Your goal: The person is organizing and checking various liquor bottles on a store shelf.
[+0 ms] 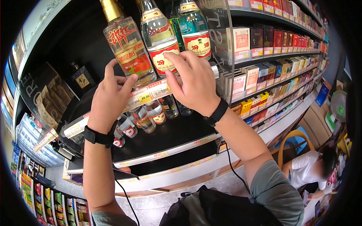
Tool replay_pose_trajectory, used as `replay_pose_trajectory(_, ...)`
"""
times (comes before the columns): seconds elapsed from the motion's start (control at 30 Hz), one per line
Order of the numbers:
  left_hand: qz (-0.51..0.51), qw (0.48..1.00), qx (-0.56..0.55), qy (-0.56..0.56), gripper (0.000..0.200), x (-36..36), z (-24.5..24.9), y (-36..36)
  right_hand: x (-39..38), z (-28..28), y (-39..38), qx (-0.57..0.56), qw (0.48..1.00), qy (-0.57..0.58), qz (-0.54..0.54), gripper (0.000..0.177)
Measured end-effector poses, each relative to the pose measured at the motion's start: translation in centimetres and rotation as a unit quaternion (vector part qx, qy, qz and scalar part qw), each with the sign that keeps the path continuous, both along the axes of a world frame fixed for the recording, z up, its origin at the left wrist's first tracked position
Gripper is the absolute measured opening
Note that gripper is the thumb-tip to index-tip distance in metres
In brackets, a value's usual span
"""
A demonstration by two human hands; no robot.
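Observation:
A clear, square-shouldered liquor bottle (pixel 126 47) with a gold cap leans on the upper shelf. My left hand (pixel 111 92) is closed about its lower part, thumb in front and index finger along the left side. To its right stands a clear round liquor bottle (pixel 156 35) with a red and cream label. Over that label hovers my right hand (pixel 198 81), fingers curved and apart, thumb and index fingertip right at the label. A greenish bottle (pixel 194 32) with a similar label stands behind my right knuckles. Below my hands runs a price strip (pixel 145 98) reading 89.00.
Smaller bottles (pixel 141 118) line the shelf below. A clear divider panel (pixel 218 30) borders the bottles on the right, beside racks of cigarette packs (pixel 264 73). A dark boxed bottle (pixel 81 77) stands at left. A seated person (pixel 311 165) is at lower right; snack racks (pixel 49 203) at lower left.

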State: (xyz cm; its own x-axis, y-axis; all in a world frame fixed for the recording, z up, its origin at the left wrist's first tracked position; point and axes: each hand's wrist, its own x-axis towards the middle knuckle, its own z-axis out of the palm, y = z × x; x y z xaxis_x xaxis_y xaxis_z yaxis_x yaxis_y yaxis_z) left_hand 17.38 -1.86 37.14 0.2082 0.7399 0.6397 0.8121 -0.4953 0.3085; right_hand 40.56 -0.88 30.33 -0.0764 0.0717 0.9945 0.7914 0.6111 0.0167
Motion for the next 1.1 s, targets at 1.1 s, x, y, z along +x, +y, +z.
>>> replay_pose_trajectory(1.1, -0.271, 0.886, 0.258, -0.273, 0.034, -1.4, -11.1, -4.5, 0.6, -0.4, 0.3, 0.004, 1.000, -0.008, 0.021, 0.025)
